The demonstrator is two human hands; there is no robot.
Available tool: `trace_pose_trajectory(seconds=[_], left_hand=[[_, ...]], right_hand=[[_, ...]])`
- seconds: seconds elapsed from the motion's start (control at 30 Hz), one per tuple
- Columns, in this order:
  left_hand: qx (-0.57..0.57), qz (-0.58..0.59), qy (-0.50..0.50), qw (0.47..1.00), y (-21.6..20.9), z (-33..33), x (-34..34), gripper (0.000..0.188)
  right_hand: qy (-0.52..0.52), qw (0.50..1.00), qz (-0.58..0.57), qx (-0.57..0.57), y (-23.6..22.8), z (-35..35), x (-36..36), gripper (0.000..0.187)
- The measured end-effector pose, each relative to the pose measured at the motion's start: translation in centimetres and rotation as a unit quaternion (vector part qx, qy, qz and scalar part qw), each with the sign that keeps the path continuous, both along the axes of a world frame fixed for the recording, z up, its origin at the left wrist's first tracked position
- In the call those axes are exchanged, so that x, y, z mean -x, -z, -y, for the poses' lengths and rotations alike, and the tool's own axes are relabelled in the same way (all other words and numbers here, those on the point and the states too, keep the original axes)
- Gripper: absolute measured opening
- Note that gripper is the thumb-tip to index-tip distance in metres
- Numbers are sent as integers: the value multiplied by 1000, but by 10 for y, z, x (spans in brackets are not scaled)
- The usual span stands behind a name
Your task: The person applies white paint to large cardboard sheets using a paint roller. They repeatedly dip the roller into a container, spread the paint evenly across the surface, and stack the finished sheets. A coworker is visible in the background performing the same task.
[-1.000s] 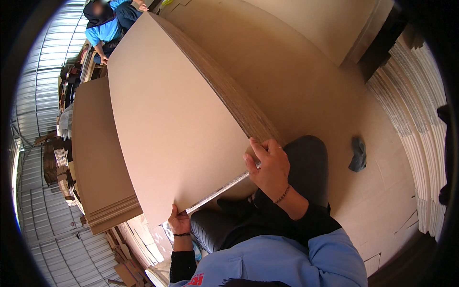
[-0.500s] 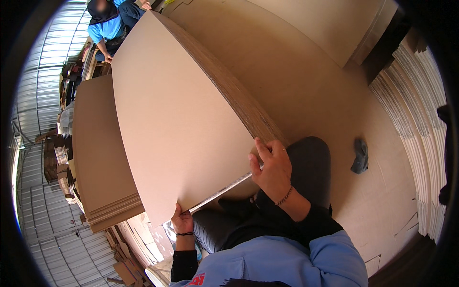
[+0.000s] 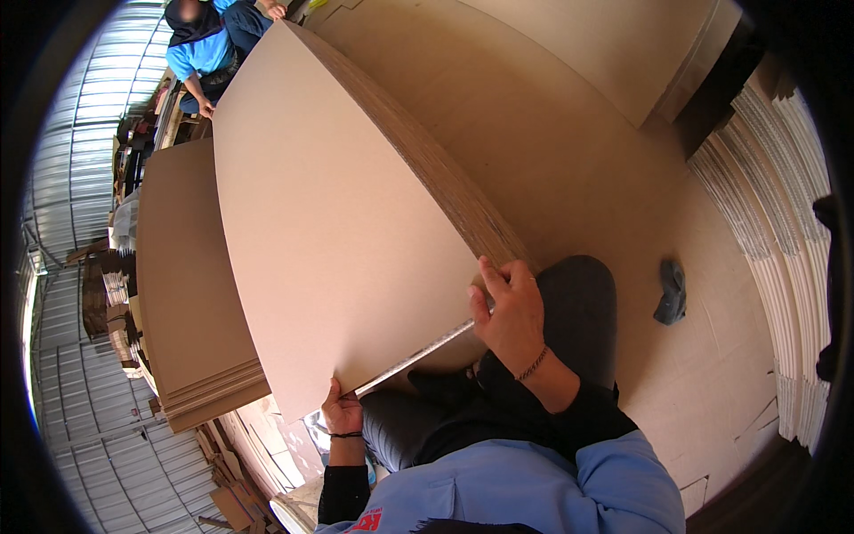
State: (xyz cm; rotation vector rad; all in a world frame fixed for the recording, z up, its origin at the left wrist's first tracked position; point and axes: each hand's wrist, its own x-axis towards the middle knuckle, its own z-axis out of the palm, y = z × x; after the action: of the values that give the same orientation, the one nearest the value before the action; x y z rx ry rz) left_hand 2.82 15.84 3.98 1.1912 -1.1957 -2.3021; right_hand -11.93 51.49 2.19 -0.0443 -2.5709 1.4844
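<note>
A large brown cardboard sheet (image 3: 320,214) tops a tall stack (image 3: 418,160), whose layered edges show along its right side. At the near edge, my left hand (image 3: 342,413) is closed on the sheet, thumb on top and fingers hidden underneath. My right hand (image 3: 511,307) is closed at the near right corner, thumb and index finger lying along the edges. At the far end a co-worker (image 3: 203,53) in a blue shirt has both hands at the sheet's far corners.
A lower stack of cardboard sheets (image 3: 182,285) stands to the left. On the brown floor (image 3: 640,214) at the right lies a dark grey crumpled cloth-like item (image 3: 670,292). Bundled flat cardboard (image 3: 756,205) lines the far right. My bent knee (image 3: 583,307) is beside the stack's near corner.
The top sheet has shifted very slightly to the right, and both my hands have moved with it. The co-worker's hands have moved a little the same way.
</note>
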Motion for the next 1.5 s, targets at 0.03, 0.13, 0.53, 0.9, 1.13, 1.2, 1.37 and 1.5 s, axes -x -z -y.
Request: trace_pose_trajectory(seconds=[0.03,0.13,0.53,0.9,1.13,1.2,1.37,1.5], left_hand=[[3,7,0,1000,-2,-3,1,20],[31,59,18,998,-13,-21,1,20],[680,-59,477,553,-34,-106,149,48],[745,-33,523,412,-8,-130,171,59],[743,-45,518,421,-6,-129,171,58],[742,-44,516,424,-6,-130,171,59],[746,-38,518,417,-9,-132,172,58],[745,-42,516,421,-9,-132,171,57]], right_hand=[[-5,1000,5,0,0,0,0,40],[11,1000,12,1,0,1,1,36],[3,999,18,35,4,0,0,37],[1,995,38,88,7,-27,2,29],[252,859,240,-376,146,-245,-23,43],[232,846,211,-431,184,-254,-48,40],[201,950,174,-160,195,-221,3,30],[117,972,4,201,150,-109,146,19]])
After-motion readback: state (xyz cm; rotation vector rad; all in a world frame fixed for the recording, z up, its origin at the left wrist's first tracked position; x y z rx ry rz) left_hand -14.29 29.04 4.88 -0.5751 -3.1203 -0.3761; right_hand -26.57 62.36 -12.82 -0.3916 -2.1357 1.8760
